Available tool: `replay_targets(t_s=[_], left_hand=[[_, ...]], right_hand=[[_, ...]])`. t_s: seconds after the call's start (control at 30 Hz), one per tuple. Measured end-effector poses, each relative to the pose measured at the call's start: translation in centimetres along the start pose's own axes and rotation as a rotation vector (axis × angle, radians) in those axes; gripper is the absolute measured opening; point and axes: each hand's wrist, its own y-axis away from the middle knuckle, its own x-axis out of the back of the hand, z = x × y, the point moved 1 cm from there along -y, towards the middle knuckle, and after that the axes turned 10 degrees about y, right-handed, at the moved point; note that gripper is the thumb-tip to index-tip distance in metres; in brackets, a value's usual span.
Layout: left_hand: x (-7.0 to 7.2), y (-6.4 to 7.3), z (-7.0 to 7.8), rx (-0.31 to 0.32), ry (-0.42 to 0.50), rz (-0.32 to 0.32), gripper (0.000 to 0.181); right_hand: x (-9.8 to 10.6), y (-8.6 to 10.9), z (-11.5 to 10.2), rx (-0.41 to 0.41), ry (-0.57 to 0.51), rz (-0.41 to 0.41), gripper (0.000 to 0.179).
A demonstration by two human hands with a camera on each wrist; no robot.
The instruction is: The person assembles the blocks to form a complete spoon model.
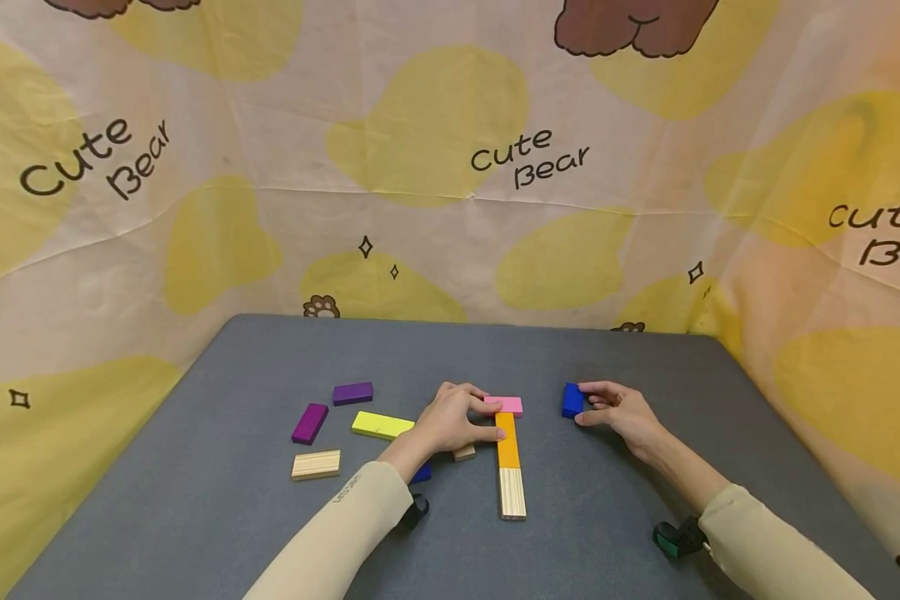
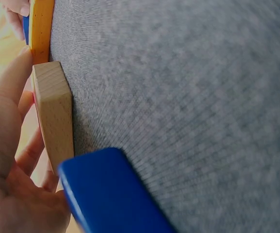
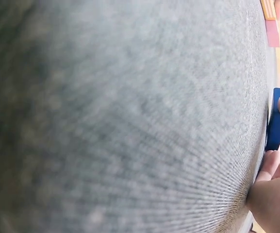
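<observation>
A pink block (image 1: 508, 406) lies crosswise at the far end of an orange block (image 1: 507, 442), and a plain wooden block (image 1: 512, 493) continues that line toward the person. My left hand (image 1: 444, 421) has fingertips at the pink block's left end, while its thumb touches the orange block's left side. Farther right, my right hand (image 1: 628, 417) pinches a blue block (image 1: 572, 400) between thumb and fingers, low at the table. The right wrist view shows that blue block (image 3: 276, 124) close to the surface. Under my left hand lie another wooden block (image 2: 56, 114) and a second blue block (image 2: 110, 194).
Left of the left hand lie a yellow block (image 1: 381, 425), two purple blocks, one farther back (image 1: 353, 393) and one nearer (image 1: 310, 423), and a wooden block (image 1: 317, 465). Everything rests on a grey table (image 1: 195, 517), with a printed cloth (image 1: 420, 250) hanging behind.
</observation>
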Motion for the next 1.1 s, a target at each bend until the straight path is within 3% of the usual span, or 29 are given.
replay_targets(t_s=[0.4, 0.53, 0.73, 1.1], left_hand=[[0.2, 0.0, 0.0, -0.014, 0.010, 0.000, 0.055], [0.1, 0.0, 0.1, -0.012, 0.000, 0.005, 0.054], [-0.1, 0.0, 0.1, -0.002, -0.015, 0.010, 0.055], [0.0, 0.0, -0.2, 0.003, -0.020, 0.004, 0.056]], right_hand=[[-0.9, 1.3, -1.2, 0.012, -0.013, -0.009, 0.059], [-2.5, 3.3, -2.0, 0.018, -0.001, -0.018, 0.058], [-4.9, 7.3, -3.6, 0.000, -0.069, -0.073, 0.064], [-7.2, 12.9, -5.1, -0.052, -0.080, -0.205, 0.072]])
